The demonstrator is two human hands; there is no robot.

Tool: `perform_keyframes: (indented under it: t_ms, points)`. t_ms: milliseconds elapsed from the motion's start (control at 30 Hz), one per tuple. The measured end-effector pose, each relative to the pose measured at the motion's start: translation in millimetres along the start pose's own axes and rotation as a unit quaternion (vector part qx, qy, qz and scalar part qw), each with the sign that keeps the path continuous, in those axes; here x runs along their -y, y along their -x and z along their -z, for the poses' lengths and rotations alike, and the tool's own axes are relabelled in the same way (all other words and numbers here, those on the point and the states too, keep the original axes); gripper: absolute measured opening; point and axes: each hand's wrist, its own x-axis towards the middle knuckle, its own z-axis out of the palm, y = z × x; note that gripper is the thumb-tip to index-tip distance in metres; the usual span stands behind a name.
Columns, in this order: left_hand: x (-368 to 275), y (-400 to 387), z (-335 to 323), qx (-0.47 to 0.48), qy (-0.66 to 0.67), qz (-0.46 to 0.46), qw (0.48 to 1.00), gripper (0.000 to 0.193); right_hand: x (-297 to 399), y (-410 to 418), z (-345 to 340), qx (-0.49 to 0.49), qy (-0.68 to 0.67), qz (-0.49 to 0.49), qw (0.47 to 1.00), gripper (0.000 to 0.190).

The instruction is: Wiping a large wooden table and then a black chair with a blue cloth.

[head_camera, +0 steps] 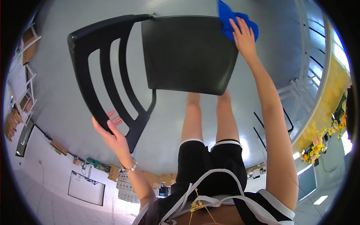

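Observation:
A black chair stands before me, its seat (191, 56) at the upper middle and its slatted backrest (105, 64) to the left. My left hand (112, 132) grips the backrest's top rail near its lower end, fingers curled through a slot. At the seat's far right corner, my right hand (244, 36) presses a blue cloth (225, 17) against the edge. Part of the cloth hangs past the seat, and the palm hides some of it.
Right of me are a yellow-covered table (317, 112) with flowers (313, 150), white metal legs (298, 90) and black chair legs (260, 128). Cardboard boxes (29, 46) and white frames line the left side. Stacked boxes (126, 185) stand behind me.

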Motion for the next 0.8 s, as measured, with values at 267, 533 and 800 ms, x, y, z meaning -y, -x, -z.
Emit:
perform_keyframes:
  t_ms: [267, 533, 800]
  points:
    - [-14, 1, -4, -0.032, -0.121, 0.014, 0.992, 0.048, -33, 113, -37, 0.220, -0.537, -0.319, 0.749, 0.042]
    - [-18, -1, -2, -0.055, -0.199, 0.037, 0.978, 0.051, -27, 121, -91, 0.183, -0.505, -0.332, 0.776, 0.037]
    - [-1, -7, 16, -0.117, -0.311, 0.046, 0.942, 0.049, -48, 162, -148, 0.324, -0.321, -0.217, 0.863, 0.029]
